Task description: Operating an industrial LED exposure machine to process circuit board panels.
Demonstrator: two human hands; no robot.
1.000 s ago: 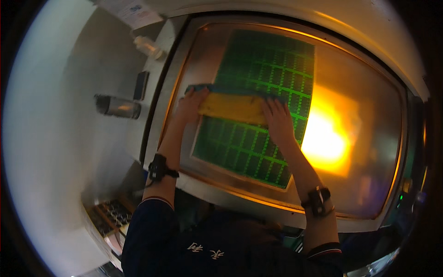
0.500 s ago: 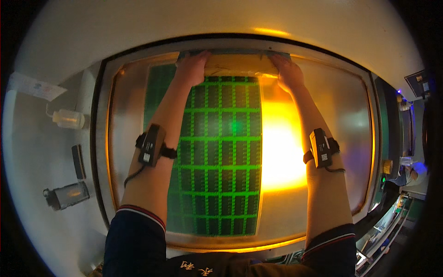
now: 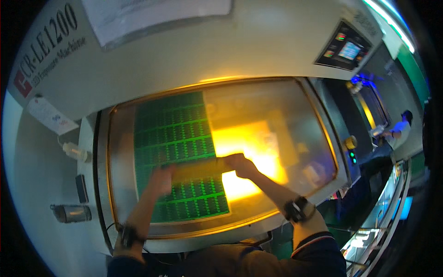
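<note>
A wide yellow bar (image 3: 198, 169), squeegee-like and blurred by motion, spans the space between my hands. My left hand (image 3: 161, 180) is closed on its left end, though its fingers are smeared. At the other end my right hand (image 3: 242, 165) grips it with curled fingers. Beneath lies a green patterned panel (image 3: 177, 129), on the left half of a framed, shiny work surface (image 3: 295, 120). The bar crosses the panel's lower middle; whether it touches cannot be told. Bright yellow light (image 3: 240, 138) glows right of the panel. Each forearm wears a strapped dark device.
On the left ledge are a plastic bottle (image 3: 76, 152), a narrow dark block (image 3: 81, 188) and a clear container (image 3: 71, 213). A control panel (image 3: 346, 46) is at the upper right. A co-worker (image 3: 399, 131) is at the far right; a metal rack (image 3: 376, 231) stands below.
My hands have brought the bar from the far edge of the work surface toward me, over the panel's lower middle. The view has shifted, showing more of the machine front and the right side.
</note>
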